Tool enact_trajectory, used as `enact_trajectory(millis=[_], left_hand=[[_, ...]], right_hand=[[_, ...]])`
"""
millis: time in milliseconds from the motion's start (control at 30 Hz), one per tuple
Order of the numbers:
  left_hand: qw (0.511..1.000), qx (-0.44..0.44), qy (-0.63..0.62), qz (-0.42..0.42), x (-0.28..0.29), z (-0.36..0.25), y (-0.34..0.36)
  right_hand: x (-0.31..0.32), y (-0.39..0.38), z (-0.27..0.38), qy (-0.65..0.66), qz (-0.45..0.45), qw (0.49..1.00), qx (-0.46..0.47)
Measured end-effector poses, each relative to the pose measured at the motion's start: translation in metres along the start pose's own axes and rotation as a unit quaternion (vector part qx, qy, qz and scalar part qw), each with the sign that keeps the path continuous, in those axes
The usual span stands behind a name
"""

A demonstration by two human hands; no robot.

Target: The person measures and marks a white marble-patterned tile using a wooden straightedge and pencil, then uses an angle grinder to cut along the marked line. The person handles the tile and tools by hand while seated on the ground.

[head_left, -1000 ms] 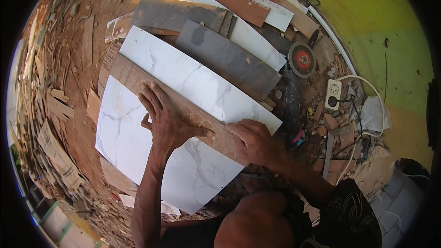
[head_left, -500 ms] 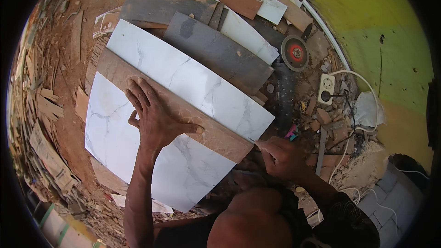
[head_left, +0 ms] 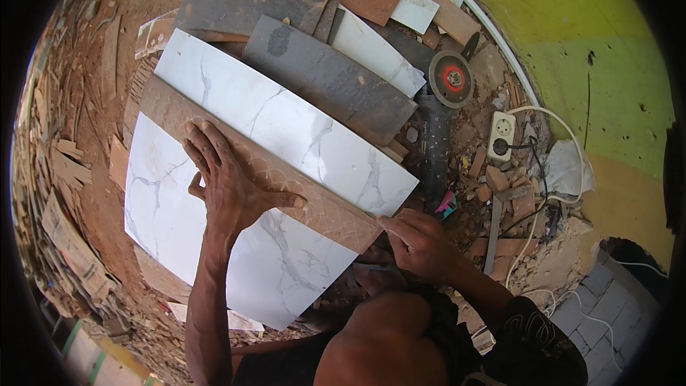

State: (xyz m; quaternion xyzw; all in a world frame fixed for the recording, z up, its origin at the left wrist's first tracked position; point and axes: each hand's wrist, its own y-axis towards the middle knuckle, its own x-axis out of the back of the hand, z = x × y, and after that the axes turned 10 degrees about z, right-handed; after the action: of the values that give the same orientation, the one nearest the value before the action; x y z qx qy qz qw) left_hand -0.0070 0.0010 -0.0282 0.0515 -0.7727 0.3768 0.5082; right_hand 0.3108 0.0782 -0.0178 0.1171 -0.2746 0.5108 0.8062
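Beside a yellow-green wall (head_left: 529,0), above reddish dirt ground (head_left: 107,121) littered with broken scraps, worked bent over a low spread of tiles and slabs. Had a brown strip (head_left: 332,211) lying slantwise across the near part of the spread, sloping from upper left down toward the right hand (head_left: 418,243). Saw a white marbled tile (head_left: 300,264) along its near edge and a white marbled band (head_left: 286,111) along its far edge; could not tell whether one piece or two. Laid the left hand (head_left: 232,189) down with fingers spread, fingertips and outstretched thumb on the strip, grasping nothing. Held the right hand at the strip's right end, fingers curled in, fingertips by the corner; could not tell whether clenched on something small or merely closed.

Noticed a dark grey slab (head_left: 329,75) past the white band, and reddish-brown tiles (head_left: 357,0) farther off. To the right, saw an angle grinder (head_left: 432,143) with its disc (head_left: 451,78) at the far end, then a power socket (head_left: 502,132) near a crumpled plastic bag (head_left: 564,161).
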Motion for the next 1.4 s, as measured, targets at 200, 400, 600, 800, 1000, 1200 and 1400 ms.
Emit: enact_trajectory(millis=[200, 400, 600, 800, 1000, 1200, 1400], left_hand=[[1.000, 0.000, -0.009, -0.002, 0.002, -0.002, 0.000], [0.999, -0.032, -0.010, -0.036, -0.006, 0.007, 0.002], [1.000, 0.012, -0.014, 0.007, 0.007, -0.006, -0.002], [1.000, 0.011, -0.006, 0.008, 0.004, -0.007, -0.001], [1.000, 0.018, -0.014, 0.008, 0.004, -0.002, -0.001], [1.000, 0.022, -0.008, 0.016, 0.004, -0.004, -0.001], [1.000, -0.012, 0.004, -0.012, -0.002, 0.006, 0.001]], right_hand=[[0.004, -0.020, -0.005, -0.013, 0.014, 1.000, -0.008], [-0.003, -0.004, 0.000, -0.017, 0.013, 1.000, -0.010], [0.032, -0.032, 0.002, -0.033, 0.060, 0.997, -0.044], [0.011, -0.031, -0.002, -0.035, 0.011, 0.999, -0.005], [0.004, -0.031, -0.005, -0.026, 0.009, 1.000, -0.004], [-0.006, 0.005, 0.003, -0.059, -0.004, 0.998, 0.019], [-0.025, 0.071, 0.008, -0.017, 0.007, 0.999, 0.043]])
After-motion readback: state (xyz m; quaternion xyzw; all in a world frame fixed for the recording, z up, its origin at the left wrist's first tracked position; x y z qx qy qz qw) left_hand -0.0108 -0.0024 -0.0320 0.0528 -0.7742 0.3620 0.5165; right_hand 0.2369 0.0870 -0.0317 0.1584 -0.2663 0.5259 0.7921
